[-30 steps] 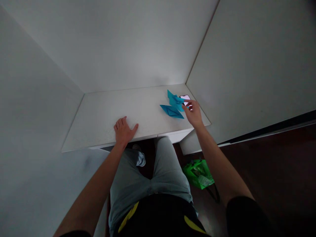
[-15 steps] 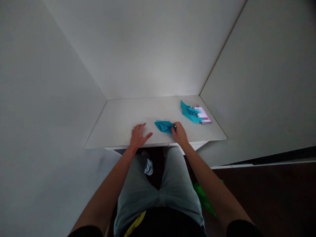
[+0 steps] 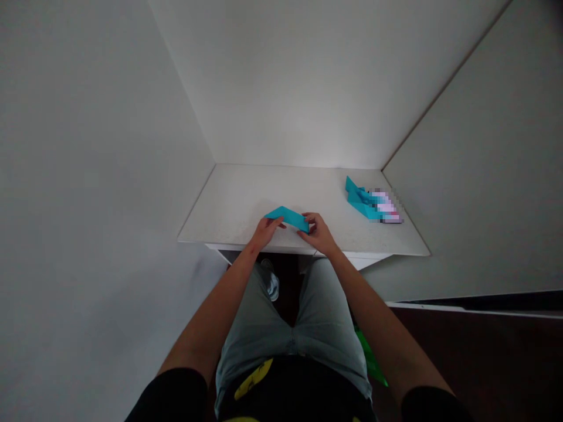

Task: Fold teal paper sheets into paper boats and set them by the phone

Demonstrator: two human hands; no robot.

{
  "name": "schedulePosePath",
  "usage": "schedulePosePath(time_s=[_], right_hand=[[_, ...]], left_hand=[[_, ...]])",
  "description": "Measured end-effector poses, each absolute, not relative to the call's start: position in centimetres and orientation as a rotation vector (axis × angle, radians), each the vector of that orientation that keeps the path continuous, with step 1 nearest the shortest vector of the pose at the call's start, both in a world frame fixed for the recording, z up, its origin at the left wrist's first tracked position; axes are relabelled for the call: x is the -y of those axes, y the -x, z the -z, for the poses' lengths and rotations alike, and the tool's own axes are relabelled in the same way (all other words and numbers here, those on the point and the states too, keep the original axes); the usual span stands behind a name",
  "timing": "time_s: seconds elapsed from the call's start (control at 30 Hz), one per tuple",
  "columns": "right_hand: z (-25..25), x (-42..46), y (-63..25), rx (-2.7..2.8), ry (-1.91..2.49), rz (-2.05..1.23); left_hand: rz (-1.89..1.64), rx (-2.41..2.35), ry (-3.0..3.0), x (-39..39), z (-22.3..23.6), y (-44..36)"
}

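A folded blue paper boat (image 3: pixel 288 215) is held between my two hands, just above the front part of the white tabletop (image 3: pixel 246 190). My left hand (image 3: pixel 265 230) grips its left end, the thumb laid along the lower edge. At the other end, my right hand (image 3: pixel 319 231) pinches the paper between thumb and fingers. The boat's side faces me, so its inner folds are hidden. Farther right on the tabletop lies a second blue paper boat (image 3: pixel 358 199), apart from both hands.
A phone with a lit, blurred screen (image 3: pixel 387 206) lies beside the second boat. White walls (image 3: pixel 290 88) close in the table at the back and sides. Below, a green bag (image 3: pixel 372 360) shows in part behind my right arm.
My right hand has brought one paper boat from beside the other boat to the middle front. My left hand has closed on its left end, and the boat is now turned side-on.
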State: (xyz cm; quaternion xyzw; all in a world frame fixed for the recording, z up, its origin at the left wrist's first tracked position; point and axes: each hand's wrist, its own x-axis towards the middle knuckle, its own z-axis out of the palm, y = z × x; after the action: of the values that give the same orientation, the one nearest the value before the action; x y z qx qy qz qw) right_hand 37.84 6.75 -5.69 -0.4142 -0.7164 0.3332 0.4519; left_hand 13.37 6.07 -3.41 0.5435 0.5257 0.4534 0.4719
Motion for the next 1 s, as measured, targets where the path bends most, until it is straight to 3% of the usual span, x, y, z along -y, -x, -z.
schedulePosePath(time_s=[0.17, 0.53, 0.8, 1.0], right_hand=[[6.1, -7.1, -38.1, 1.798, 1.073, -0.836], [6.1, -7.1, -38.5, 1.846, 1.113, -0.490], [6.1, -7.4, -38.3, 1.930, 1.174, -0.376], [1.3, -3.6, -38.2, 1.533, 1.208, -0.394]], left_hand=[[-1.222, -1.202, -1.226, -6.2, 3.3, -12.4], [-1.196, -1.061, -1.196, -7.1, 4.9, -11.9], [-1.230, -1.329, -1.408, -6.8, 4.4, -13.1], [-1.717, -1.535, -1.463, -3.0, -0.9, -14.4]])
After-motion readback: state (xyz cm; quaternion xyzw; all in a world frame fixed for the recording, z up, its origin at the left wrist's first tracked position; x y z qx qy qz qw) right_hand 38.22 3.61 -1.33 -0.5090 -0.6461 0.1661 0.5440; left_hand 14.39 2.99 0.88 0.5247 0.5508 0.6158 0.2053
